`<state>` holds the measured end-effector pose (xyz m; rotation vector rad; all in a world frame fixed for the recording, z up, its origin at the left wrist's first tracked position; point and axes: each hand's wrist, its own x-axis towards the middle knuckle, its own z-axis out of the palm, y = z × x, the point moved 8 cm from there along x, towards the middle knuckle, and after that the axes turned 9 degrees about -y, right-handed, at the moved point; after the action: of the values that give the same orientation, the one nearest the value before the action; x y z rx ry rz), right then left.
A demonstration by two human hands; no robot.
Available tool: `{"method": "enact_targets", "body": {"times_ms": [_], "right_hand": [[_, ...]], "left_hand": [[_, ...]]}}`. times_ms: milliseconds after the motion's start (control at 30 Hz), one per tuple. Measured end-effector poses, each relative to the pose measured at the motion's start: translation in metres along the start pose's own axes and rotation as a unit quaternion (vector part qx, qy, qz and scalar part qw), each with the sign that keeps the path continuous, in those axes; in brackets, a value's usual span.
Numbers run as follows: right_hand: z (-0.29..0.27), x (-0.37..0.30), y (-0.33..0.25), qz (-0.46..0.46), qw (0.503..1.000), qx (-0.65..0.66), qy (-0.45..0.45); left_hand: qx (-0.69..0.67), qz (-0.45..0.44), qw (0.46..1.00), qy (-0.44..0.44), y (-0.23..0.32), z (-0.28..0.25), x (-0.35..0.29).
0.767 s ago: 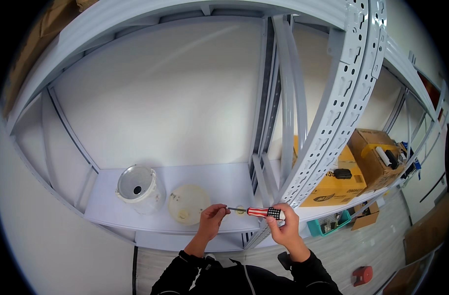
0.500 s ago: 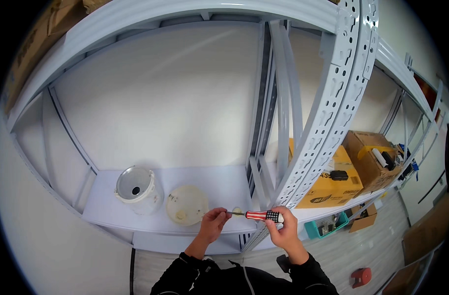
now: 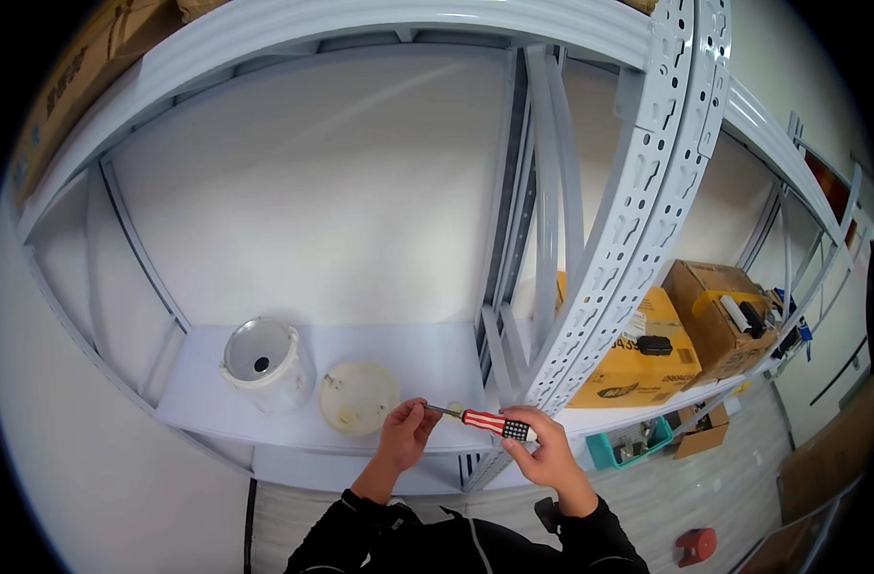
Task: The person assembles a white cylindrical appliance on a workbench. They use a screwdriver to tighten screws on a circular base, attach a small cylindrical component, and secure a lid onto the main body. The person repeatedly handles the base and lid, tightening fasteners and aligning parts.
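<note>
A screwdriver (image 3: 481,421) with a red-and-white striped handle, dark with white dots at its end, is held between my hands in front of the shelf. My right hand (image 3: 548,453) is closed round the handle's end. At the shaft's tip, the fingers of my left hand (image 3: 403,438) are pinched together; whether they also hold a small part is hidden. Just left of them lies a round, cream-coloured lid (image 3: 349,387) on the white shelf board (image 3: 427,349). Farther left stands a white bucket (image 3: 288,381) with its top uncovered and a dark round spot inside.
A perforated metal upright (image 3: 614,258) rises right of my hands. Beyond it are a yellow carton (image 3: 647,368) and a brown carton (image 3: 719,349) on the neighbouring shelf. A teal basket (image 3: 633,445) and a red stool (image 3: 696,546) stand lower right.
The screwdriver and both hands have shifted slightly left. The screwdriver now slants more, its handle end lower than its tip. The view has moved a little too.
</note>
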<state>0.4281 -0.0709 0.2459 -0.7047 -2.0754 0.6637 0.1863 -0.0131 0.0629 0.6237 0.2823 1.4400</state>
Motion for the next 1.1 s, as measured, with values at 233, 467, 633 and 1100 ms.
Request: {"method": "enact_targets", "body": {"times_ms": [233,467,633,1100], "right_hand": [[0.001,-0.026,0.044,0.065,0.984,0.120,0.113],[0.011,-0.023,0.049,0.076,0.978,0.165,0.103],[0.027,-0.006,0.036,0.069,0.992,0.074,0.073],[0.115,0.060,0.011,0.112,0.989,-0.060,0.073]], "left_hand": [[0.186,-0.021,0.982,-0.008,0.002,0.013,-0.004],[0.344,-0.057,0.933,-0.086,0.020,0.019,-0.010],[0.458,-0.054,0.880,-0.117,0.042,0.014,-0.004],[0.847,-0.130,0.480,-0.185,0.137,-0.128,-0.008]]}}
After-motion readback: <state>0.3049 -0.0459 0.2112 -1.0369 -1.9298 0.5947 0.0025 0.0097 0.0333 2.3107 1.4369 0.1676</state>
